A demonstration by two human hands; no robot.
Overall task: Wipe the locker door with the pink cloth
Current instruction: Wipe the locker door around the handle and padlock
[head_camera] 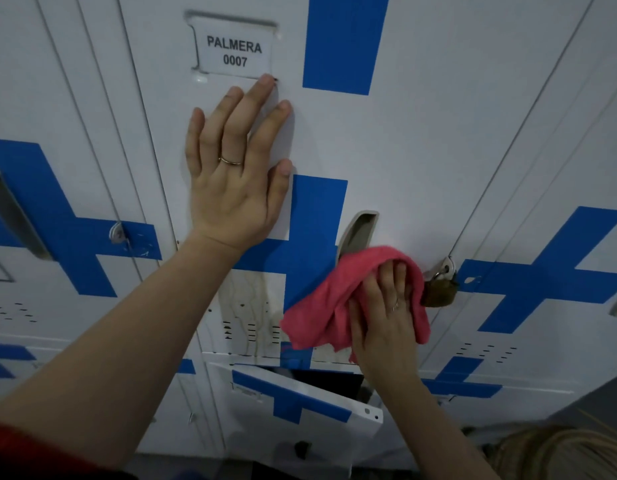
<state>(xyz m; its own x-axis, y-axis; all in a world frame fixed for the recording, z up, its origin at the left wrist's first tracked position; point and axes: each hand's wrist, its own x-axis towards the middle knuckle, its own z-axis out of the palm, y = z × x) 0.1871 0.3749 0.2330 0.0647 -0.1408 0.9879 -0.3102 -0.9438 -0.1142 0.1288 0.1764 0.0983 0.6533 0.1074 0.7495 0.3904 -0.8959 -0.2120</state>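
Note:
The white locker door (pixel 421 140) with blue cross stripes fills the view; a label reading PALMERA 0007 (pixel 233 51) sits near its top. My left hand (pixel 234 168) lies flat on the door just below the label, fingers spread, a ring on one finger. My right hand (pixel 386 317) presses the bunched pink cloth (pixel 331 306) against the door's lower part, just under the recessed grey handle (pixel 357 237). The cloth covers the handle's lower end and hangs to the left of my hand.
A brass padlock (pixel 440 289) hangs on the hasp right beside the cloth. Brown streaks (pixel 251 296) mark the door near its vent slots. Below, a lower locker door (pixel 300 400) stands ajar over a dark opening. Neighbouring lockers flank both sides.

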